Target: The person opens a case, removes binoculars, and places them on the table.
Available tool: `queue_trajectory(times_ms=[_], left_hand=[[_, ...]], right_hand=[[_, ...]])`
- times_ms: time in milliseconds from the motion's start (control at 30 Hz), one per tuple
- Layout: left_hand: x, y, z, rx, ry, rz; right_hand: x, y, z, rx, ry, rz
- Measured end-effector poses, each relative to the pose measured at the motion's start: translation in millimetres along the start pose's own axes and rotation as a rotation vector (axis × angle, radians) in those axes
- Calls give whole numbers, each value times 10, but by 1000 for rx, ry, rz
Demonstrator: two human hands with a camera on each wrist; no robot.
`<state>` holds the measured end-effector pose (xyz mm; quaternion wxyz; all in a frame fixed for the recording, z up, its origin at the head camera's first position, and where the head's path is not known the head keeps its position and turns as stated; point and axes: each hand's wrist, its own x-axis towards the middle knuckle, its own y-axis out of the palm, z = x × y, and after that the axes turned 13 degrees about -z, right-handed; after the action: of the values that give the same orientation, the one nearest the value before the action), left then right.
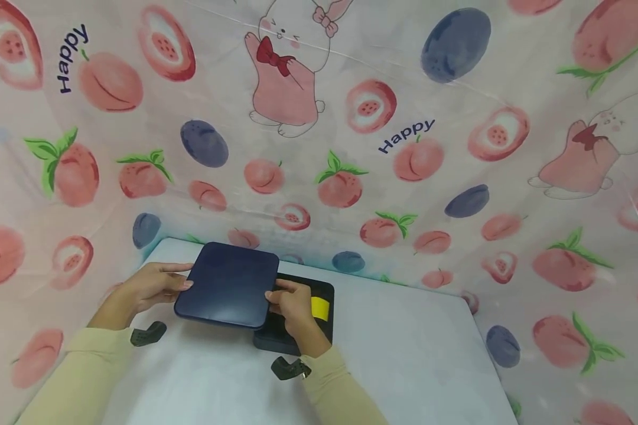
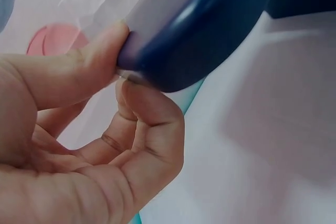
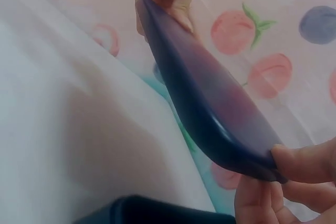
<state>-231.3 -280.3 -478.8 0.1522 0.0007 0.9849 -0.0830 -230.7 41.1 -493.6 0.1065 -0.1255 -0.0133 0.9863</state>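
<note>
Pale sheeting printed with pink fruit and rabbits [image 1: 308, 153] backs a smooth white tabletop [image 1: 404, 348]. Person in cream sleeves [image 1: 98, 354] holds a glossy, dark navy, rounded-square panel [image 1: 227, 284] up off the table: left hand [image 1: 156, 285] clamped on its left edge, right hand [image 1: 295, 304] pinching the right edge, thumbs on top, fingers under. From the head view it hides the left part of an open, black, round-cornered box [image 1: 273, 344], yellow curved piece [image 1: 320, 308] visible inside.

We count 2 bare hands [image 1: 151, 287] [image 1: 296, 304], 1 dk-blue rounded-sq. lid [image 1: 225, 286], 1 blk rect. box [image 1: 275, 345], 1 yellow curved pc. [image 1: 320, 308] inside, 2 blk curved wrist pcs. [image 1: 149, 334] [image 1: 288, 368], 1 white table [image 1: 414, 354].
</note>
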Motion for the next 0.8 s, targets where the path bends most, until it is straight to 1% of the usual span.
queue_trajectory(times_ms=[133, 267, 367, 500, 667, 733, 800], left_hand=[[2, -93, 60, -11, -1, 6], [11, -208, 122, -53, -8, 21], [25, -281, 166, -71, -22, 25], [43, -355, 215, -70, -37, 14], [74, -464, 285, -122, -55, 18], [92, -510, 309, -127, -50, 21], [108, -556, 327, -94, -34, 22]], right_hand=[[-25, 79, -14, 20, 11, 11], [-30, 186, -48, 40, 32, 19], [-36, 270, -79, 50, 52, 11], [-33, 386, -118, 80, 85, -3], [-29, 530, -138, 111, 105, -11], [-31, 580, -142, 128, 104, -17], [-35, 630, -147, 155, 110, -27]])
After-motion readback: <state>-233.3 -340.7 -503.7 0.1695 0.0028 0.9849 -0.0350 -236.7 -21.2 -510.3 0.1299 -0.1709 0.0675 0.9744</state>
